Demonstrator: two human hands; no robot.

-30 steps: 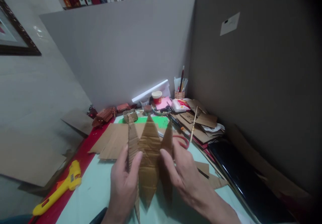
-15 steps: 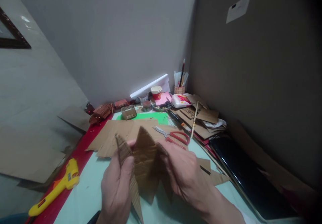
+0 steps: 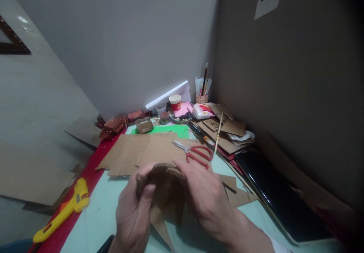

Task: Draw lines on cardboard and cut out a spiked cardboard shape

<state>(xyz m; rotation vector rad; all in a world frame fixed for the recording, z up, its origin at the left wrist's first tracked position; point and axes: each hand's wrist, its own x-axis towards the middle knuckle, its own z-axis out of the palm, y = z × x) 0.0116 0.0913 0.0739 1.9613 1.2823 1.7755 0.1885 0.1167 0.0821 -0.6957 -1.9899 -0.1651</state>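
Observation:
Between my two hands is a bent piece of corrugated cardboard (image 3: 169,196), curved so that its ridged edge arches at the top and pointed parts hang below. My left hand (image 3: 132,211) is closed on its left end, thumb on the near side. On the right end, my right hand (image 3: 206,198) is closed too, its fingertips mostly hidden behind the cardboard. Just beyond my right hand lie red-handled scissors (image 3: 196,154), resting on flat cardboard sheets (image 3: 133,152). Cut cardboard scraps (image 3: 240,196) lie right of my right hand.
A yellow glue gun (image 3: 64,211) lies on the red strip at left. A black flat device (image 3: 281,200) is at right, near stacked cardboard (image 3: 233,128) and a thin stick (image 3: 218,131). Behind stand a paper cup (image 3: 175,102), a small cardboard box (image 3: 144,125) and a pen holder (image 3: 202,98).
The cardboard has tipped in my hands: its upright points have swung out of sight, and its curved edge now shows on top. Both hands stay closed on it.

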